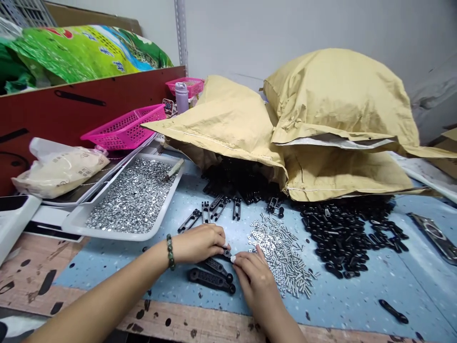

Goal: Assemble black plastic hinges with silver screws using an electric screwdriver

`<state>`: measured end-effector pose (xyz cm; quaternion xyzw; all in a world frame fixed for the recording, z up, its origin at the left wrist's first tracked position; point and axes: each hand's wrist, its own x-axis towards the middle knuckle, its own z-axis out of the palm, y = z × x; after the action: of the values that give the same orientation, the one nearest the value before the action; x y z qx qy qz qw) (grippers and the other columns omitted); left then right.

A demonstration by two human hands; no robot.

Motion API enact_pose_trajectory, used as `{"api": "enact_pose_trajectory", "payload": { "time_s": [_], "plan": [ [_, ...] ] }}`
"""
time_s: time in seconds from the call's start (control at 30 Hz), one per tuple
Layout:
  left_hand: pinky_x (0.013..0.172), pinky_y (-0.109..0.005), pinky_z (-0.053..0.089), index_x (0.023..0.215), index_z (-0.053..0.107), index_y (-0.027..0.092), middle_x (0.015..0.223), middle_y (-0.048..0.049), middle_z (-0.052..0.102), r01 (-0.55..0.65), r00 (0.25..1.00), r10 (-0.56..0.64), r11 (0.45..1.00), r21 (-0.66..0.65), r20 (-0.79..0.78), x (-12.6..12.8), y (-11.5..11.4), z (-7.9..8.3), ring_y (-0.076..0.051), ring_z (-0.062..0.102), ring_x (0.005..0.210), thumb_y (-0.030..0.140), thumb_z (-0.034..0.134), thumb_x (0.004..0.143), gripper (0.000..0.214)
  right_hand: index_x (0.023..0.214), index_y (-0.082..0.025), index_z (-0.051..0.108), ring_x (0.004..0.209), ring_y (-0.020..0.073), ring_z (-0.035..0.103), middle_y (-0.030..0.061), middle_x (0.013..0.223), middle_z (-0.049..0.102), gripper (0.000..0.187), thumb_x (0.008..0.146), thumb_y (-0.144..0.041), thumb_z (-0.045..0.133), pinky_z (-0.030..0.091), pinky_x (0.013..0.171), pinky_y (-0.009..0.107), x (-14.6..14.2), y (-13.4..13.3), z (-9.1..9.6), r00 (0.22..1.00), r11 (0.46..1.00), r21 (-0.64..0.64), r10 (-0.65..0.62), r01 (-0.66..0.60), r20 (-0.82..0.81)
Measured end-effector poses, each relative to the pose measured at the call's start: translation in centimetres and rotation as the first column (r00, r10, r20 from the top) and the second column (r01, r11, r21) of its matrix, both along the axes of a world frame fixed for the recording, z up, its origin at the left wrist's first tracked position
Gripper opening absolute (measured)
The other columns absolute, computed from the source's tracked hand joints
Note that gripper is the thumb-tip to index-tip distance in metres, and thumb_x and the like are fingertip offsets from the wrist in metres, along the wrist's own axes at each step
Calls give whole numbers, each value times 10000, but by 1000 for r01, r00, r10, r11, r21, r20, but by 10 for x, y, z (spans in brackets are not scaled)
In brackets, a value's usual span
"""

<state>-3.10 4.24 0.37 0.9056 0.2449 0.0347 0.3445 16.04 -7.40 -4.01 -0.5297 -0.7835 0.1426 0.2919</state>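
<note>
My left hand (200, 243), with a beaded bracelet at its wrist, is closed on a slotted black plastic part (226, 255). At the near end of that part, the fingers of my right hand (256, 276) are pinched together. A small white spot shows at their tips, too small to make out, and whatever they hold is hidden. Below the hands lie assembled black plastic arms (210, 280) with round knobs at their ends. Just right of my right hand spreads a pile of silver screws and pins (291, 257), with small washers (262, 238) along its left side.
A white tray of small metal nuts or washers (128, 195) stands at left, near a pink basket (128, 126). Large tan paper sacks (339, 95) rise behind black parts (335, 233). A phone-like object (433, 236) lies far right; a single black piece (392, 311) sits near front.
</note>
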Motion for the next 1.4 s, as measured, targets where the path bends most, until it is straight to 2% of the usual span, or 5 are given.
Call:
{"api": "enact_pose_trajectory", "payload": {
  "time_s": [0.23, 0.5, 0.7, 1.07, 1.4],
  "plan": [
    [861, -329, 466, 1071, 646, 220, 1010, -46, 633, -131, 991, 133, 989, 73, -25, -5, -12, 10, -222, 588, 963, 176, 561, 868, 224, 1058, -141, 538, 934, 300, 574, 146, 1000, 605, 288, 839, -319, 594, 469, 798, 442, -4, 92, 13, 915, 918, 52, -396, 393, 70],
    [894, -451, 437, 1190, 525, 160, 1091, -125, 636, -229, 966, 254, 928, 294, -49, 38, 9, 28, -326, 561, 1059, 164, 583, 801, 393, 1082, -209, 527, 942, 205, 569, 73, 1005, 609, 227, 867, -172, 463, 461, 819, 323, 27, 73, 34, 997, 993, 99, -65, 61, 42],
    [672, -342, 462, 909, 504, 192, 882, -72, 649, -273, 954, 290, 946, 174, -75, 55, 10, 22, -262, 619, 802, 348, 474, 905, 159, 852, -171, 563, 698, 249, 575, 81, 759, 571, 167, 815, -334, 552, 464, 664, 382, 109, 100, 21, 778, 779, 8, -626, 628, -51],
    [708, -302, 411, 956, 491, 218, 898, -19, 603, -347, 909, 348, 937, -46, 231, 46, -2, 18, -211, 566, 832, 326, 409, 931, 138, 940, -218, 629, 853, 177, 604, 56, 943, 613, 116, 880, -211, 530, 508, 739, 295, 44, 58, 56, 923, 993, 56, -75, 103, -376],
    [553, -265, 296, 712, 454, 202, 653, 17, 516, -385, 913, 333, 894, 229, 235, 38, -9, 23, -163, 506, 603, 392, 416, 956, 312, 960, -211, 597, 792, 171, 599, 43, 905, 613, 109, 905, -254, 513, 499, 717, 300, 35, 55, 66, 950, 997, -31, -72, 65, -303]
  ]
}}
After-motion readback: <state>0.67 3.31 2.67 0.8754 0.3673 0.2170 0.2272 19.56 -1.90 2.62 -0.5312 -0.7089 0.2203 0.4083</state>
